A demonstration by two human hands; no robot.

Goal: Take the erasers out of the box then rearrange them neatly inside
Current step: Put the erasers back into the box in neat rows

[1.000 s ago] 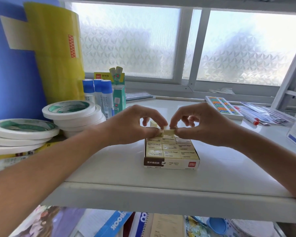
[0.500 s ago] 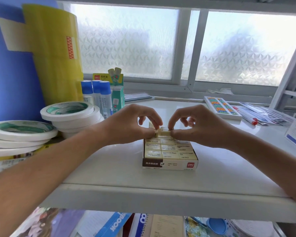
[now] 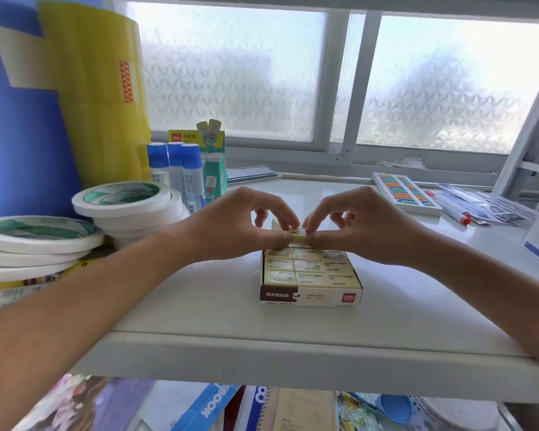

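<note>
Both hands pinch one eraser (image 3: 300, 238) above the far end of the box (image 3: 311, 297) on the counter (image 3: 218, 309), left hand (image 3: 231, 227) and right hand (image 3: 363, 227) sharing the grip, apparently to seat it squarely beside packed rows.

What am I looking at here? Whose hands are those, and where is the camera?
There is no machine here. The camera sits on a person's head and looks down, so you see their own arms. The left hand and the right hand together pinch one small eraser just above the far end of the eraser box. The box stands on a white shelf, with rows of erasers packed inside. To the left are stacked tape rolls and blue-capped glue sticks. To the right lies a bead abacus.
</note>
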